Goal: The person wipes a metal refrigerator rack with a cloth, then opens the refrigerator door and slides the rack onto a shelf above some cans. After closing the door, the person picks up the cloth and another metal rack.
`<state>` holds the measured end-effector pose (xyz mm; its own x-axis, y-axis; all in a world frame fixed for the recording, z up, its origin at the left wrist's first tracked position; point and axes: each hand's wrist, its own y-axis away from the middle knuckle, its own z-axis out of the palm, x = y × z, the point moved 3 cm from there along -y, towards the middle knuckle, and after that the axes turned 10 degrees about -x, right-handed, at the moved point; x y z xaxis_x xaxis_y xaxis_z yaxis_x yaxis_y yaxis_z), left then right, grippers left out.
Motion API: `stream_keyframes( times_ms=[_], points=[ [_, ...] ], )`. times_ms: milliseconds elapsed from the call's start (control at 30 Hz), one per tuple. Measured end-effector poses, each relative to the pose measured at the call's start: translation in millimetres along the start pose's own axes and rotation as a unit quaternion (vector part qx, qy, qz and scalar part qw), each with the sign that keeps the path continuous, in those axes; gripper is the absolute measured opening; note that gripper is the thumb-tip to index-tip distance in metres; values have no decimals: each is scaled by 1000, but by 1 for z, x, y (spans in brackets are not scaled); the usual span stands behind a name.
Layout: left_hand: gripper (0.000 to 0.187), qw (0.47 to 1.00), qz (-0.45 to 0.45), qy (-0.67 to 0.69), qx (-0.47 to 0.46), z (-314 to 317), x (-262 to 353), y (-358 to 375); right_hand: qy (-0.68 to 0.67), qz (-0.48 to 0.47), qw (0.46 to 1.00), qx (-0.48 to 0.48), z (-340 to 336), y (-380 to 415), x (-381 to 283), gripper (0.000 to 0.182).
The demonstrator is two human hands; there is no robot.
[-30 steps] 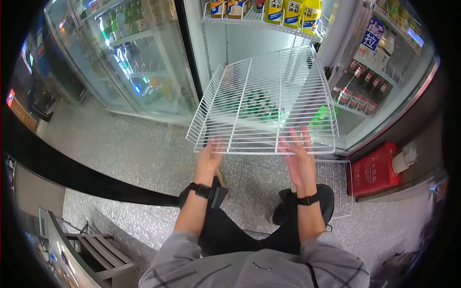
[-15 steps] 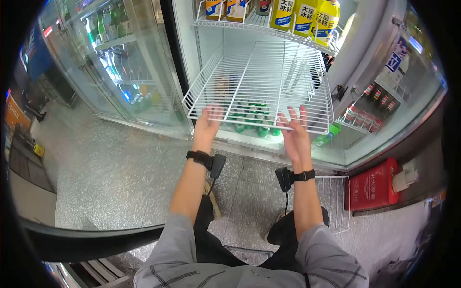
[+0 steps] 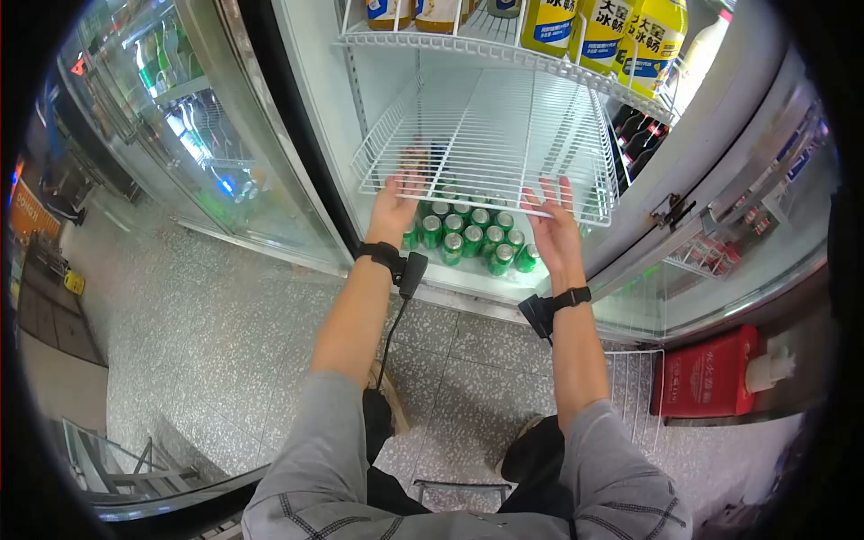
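A white wire shelf (image 3: 486,135) is held tilted inside a fridge cabinet, below a fixed upper shelf. My left hand (image 3: 394,211) is closed round the left part of its front edge, with fingers under the wires. Toward the right end, my right hand (image 3: 555,234) supports the same edge, its fingers beneath the grid and thumb near the front wire. Behind and below the shelf, several green cans (image 3: 472,238) stand upright on the cabinet floor. The wires partly hide the rear cans.
Yellow bottles (image 3: 598,40) stand on the upper wire shelf (image 3: 504,52). An open glass door (image 3: 720,189) is at the right. On the floor, another wire rack (image 3: 634,391) lies beside a red box (image 3: 704,373). A second glass-fronted fridge (image 3: 229,171) stands left.
Both hands have moved the wire shelf farther into the cabinet, its front edge now lower beneath the upper shelf. More of the green cans show. The view has shifted closer to the fridge.
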<state>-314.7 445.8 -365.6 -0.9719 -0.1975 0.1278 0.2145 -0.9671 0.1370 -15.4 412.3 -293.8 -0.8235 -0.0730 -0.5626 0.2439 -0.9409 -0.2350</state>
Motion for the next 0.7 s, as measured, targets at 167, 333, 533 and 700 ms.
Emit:
stream_keyframes(
  times_ms=[167, 333, 533, 700],
  points=[
    [20, 998, -36, 16, -45, -36, -5, -35, -26, 27, 999, 3, -35, -15, 6, 76],
    [19, 998, -7, -41, -52, -24, -11, -22, -52, 35, 998, 29, -70, -18, 18, 71],
    [27, 995, -7, -101, 12, -23, -1, -15, -93, 51, 993, 52, -82, -3, 40, 70],
    [30, 918, 28, -382, -107, -42, 4, -23, -79, 71, 994, 29, -87, 0, 38, 67]
  ],
)
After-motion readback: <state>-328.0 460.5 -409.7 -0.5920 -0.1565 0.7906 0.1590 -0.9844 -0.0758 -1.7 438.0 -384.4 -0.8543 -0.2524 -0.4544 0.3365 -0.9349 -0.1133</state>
